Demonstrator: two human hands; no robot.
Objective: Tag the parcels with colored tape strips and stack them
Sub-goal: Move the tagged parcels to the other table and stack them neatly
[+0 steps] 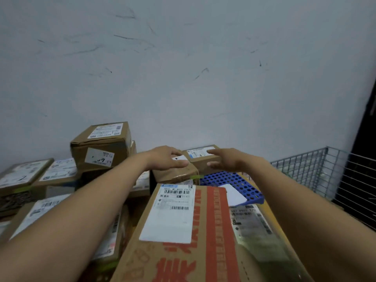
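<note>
Both my arms reach forward over a pile of cardboard parcels. My left hand [165,157] lies flat with straight fingers on top of a small brown parcel [177,175] that carries a green tape strip [196,177] on its right edge. My right hand [225,159] hovers open just right of it, fingers spread, in front of another small labelled parcel [201,157] against the wall. A large carton with red print and a white shipping label [173,212] fills the foreground below my arms.
A taller stack of boxes [101,147] stands at the left by the wall, with several flat labelled parcels [26,176] further left. A blue perforated plastic tray [234,183] lies right of centre. A wire mesh cage [317,171] borders the right side.
</note>
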